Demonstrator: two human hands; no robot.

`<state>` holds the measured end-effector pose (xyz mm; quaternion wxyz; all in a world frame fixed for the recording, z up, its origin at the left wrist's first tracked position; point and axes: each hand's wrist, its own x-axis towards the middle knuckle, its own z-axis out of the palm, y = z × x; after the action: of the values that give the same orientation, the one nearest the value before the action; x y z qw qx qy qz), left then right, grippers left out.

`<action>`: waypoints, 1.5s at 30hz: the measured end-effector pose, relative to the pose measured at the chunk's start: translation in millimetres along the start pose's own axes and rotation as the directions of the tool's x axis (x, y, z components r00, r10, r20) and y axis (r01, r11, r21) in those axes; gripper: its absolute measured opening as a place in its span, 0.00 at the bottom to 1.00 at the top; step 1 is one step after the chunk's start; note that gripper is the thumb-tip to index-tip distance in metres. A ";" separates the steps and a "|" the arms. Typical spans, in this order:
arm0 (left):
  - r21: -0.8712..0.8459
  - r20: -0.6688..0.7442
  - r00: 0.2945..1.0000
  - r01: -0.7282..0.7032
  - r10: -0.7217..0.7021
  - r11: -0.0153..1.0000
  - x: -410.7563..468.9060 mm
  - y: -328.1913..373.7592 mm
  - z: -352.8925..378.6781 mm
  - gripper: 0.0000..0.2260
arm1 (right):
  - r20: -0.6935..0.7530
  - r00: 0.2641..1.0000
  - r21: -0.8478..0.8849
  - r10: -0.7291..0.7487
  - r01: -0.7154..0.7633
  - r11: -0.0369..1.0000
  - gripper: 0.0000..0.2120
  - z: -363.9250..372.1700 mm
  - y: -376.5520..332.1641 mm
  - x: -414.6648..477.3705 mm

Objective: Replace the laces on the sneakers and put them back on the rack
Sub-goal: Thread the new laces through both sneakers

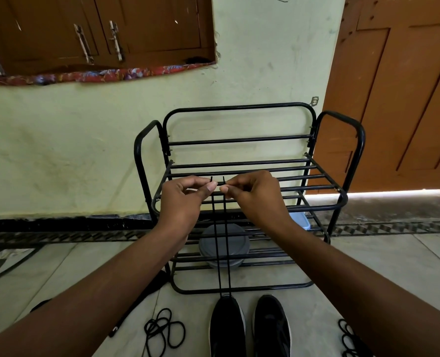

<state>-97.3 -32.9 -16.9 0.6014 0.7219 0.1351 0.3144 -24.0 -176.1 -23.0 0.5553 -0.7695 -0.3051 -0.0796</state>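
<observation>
Head view, single frame.

- Both ends of one thin black shoelace are held up in front of the black tubular metal shoe rack.
- Left hand: the left strand is pinched near its tip between thumb and forefinger. The remaining fingers are curled in toward the palm.
- Right hand: the right strand is pinched near its tip between thumb and fingertips. The other fingers are curled likewise.
- The hands are held level, with the fingertips almost touching. A short tip of each strand stands up above the pinch.
- The two strands are drawn taut and run nearly parallel down to the black left-side sneaker with a white sole edge.
- That sneaker stands on the tiled floor just before the rack's front bottom rail. The second black sneaker is set just beside it on the right, toes toward the rack.
- A loose coil of black lace lies on the floor left of the sneakers. Another black coil lies near the right forearm.
- On the rack's lower shelf a round grey lidded container is seen behind the strands. A pale blue item is seen toward the shelf's right end and could not be identified.
</observation>
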 end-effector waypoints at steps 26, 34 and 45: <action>0.039 0.048 0.998 -0.033 0.031 0.999 9.6 5.6 -6.5 0.01 | -0.033 0.999 0.029 -0.041 0.042 0.999 0.03 1.0 -1.7 6.8; 0.028 0.046 0.998 -0.039 0.038 0.999 10.5 3.1 -7.0 0.02 | -0.011 0.998 0.034 -0.055 0.056 0.998 0.03 1.8 -1.1 5.1; 0.023 0.036 0.999 -0.041 0.040 0.999 9.2 1.6 -1.7 0.03 | 0.002 0.998 0.045 -0.061 0.061 0.997 0.02 1.7 1.4 4.7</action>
<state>-91.6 -26.7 -12.5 0.5886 0.7370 0.1137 0.3120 -19.8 -173.0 -22.6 0.5694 -0.7472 -0.3311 -0.0884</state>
